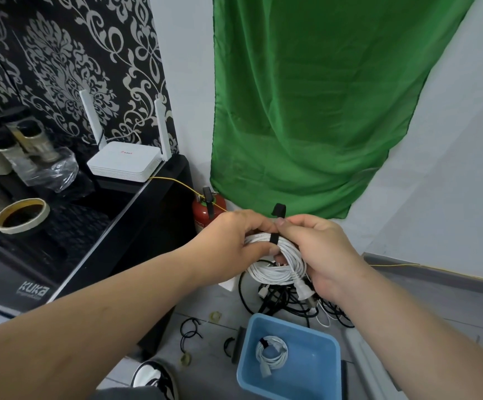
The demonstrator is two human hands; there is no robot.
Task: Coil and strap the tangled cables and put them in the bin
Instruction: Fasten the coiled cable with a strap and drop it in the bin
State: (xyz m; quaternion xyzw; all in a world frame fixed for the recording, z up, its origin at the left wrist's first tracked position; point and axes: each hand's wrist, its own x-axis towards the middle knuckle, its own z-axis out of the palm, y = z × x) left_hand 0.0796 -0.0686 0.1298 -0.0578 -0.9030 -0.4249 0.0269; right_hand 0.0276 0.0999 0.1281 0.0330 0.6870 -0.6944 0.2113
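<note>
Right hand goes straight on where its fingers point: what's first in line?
The black strap round the white coil, which the right hand pinches; just beyond, likely the fingers of the left hand. Depth is unclear.

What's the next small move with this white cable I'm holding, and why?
Probably fold the free tail of the black strap down and press it shut. It loops round the white coil that the left hand and right hand hold, but its tail sticks up loose.

L hand (234, 241), R hand (321, 252) & forearms (95, 310) bare; blk/wht sneaker (154, 378), grey garment (124, 394) below.
</note>
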